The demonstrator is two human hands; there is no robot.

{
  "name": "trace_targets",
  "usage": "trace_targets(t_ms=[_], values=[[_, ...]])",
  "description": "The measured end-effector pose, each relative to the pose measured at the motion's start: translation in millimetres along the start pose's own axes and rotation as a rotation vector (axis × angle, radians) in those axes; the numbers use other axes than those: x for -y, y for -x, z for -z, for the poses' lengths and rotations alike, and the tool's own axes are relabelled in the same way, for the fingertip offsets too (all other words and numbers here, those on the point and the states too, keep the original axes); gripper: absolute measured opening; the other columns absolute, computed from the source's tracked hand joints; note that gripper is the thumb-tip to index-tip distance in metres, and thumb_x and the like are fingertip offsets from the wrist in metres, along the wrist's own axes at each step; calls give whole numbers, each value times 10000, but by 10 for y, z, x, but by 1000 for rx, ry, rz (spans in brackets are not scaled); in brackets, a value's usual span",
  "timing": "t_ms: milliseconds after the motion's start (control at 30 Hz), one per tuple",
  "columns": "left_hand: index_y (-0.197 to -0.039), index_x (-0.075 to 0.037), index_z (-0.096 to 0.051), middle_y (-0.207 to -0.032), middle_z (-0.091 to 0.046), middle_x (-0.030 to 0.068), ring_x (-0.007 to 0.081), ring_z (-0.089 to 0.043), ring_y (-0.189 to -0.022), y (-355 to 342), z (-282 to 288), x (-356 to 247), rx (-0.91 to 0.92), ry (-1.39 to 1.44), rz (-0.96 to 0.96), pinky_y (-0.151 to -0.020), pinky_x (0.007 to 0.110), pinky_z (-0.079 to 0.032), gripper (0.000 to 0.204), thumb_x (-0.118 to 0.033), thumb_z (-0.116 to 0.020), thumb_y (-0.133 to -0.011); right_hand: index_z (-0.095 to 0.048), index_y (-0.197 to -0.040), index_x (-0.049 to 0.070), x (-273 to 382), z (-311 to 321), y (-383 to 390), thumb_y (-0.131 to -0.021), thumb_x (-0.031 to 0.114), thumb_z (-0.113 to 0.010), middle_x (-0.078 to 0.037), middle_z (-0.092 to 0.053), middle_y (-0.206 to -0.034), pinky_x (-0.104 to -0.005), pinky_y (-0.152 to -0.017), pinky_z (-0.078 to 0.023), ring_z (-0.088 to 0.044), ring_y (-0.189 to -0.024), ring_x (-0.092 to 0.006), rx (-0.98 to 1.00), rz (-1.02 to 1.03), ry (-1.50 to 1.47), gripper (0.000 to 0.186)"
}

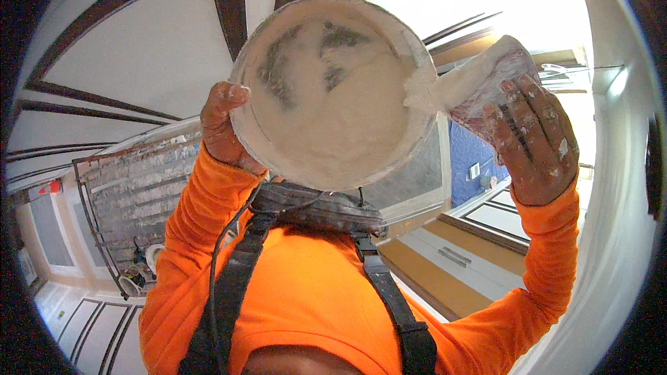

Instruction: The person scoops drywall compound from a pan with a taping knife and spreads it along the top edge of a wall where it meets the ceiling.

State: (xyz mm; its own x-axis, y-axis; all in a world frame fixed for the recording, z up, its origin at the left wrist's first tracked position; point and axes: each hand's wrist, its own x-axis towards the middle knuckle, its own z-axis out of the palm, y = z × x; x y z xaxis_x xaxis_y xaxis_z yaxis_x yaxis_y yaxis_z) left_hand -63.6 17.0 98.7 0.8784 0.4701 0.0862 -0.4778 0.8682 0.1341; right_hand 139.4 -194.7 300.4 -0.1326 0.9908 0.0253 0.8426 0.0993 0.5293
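Observation:
A round, pale tub (333, 175) smeared with whitish plaster is held up in front of my chest. Dark patches show through the plaster (347, 125) inside it. My left hand (226, 121) grips the tub's left side, its thumb at the rim and the fingers mostly hidden behind. On the right, my right hand (531, 135) is closed on a plaster-coated, dark reddish scoop-like piece (497, 73), its exact kind unclear. Whitish plaster (425, 92) lies between that piece and the tub's right rim. Both hands are spotted with plaster.
To the left stands a plaster-stained slatted platform (142, 194) with a dark frame; small pale containers (132, 279) sit by its lower end. Dark-trimmed white panels (132, 48) lie beyond. A pale wall (618, 250) runs along the right, and a blue surface (469, 156) shows below my right hand.

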Motion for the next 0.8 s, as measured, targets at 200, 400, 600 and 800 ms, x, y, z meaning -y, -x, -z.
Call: trace_targets(t_ms=[200, 400, 600, 800], values=[[-1165, -50, -515, -1161, -562, 155, 287, -571, -1033, -81, 197, 90, -181, -196, -89, -895, 414, -488, 437, -193, -558, -754, -571, -1053, 72, -19, 76, -16, -793, 140, -584, -130, -596, -1089, -383, -873, -474, -570, -1025, -296, -29, -139, -74, 269], [-1210, -46, -494, -1136, -577, 138, 293, -580, -1021, -208, 157, 172, -32, 54, 41, -891, 447, -486, 498, -210, -562, -745, -547, -1061, 26, 27, 46, -345, -849, 141, -532, -126, -599, -1030, -321, -838, -477, -582, -961, -259, -237, -358, -594, 241], [-1221, -35, -482, -1134, -578, 136, 297, -584, -1013, -264, -3, 283, -105, 19, 170, -881, 469, -489, 526, -204, -563, -730, -526, -988, 22, -228, -738, -451, -837, 136, -523, -42, -560, -843, -253, -683, -464, -542, -774, -128, -402, -590, -1405, 189], [-1223, -24, -473, -1127, -579, 148, 293, -587, -1010, -221, -100, 267, -115, 59, 181, -877, 458, -495, 540, -203, -566, -722, -527, -896, 45, -110, -1263, -394, -807, 150, -561, 10, -516, -768, -227, -596, -420, -465, -679, -76, -222, -778, -1690, 142]])
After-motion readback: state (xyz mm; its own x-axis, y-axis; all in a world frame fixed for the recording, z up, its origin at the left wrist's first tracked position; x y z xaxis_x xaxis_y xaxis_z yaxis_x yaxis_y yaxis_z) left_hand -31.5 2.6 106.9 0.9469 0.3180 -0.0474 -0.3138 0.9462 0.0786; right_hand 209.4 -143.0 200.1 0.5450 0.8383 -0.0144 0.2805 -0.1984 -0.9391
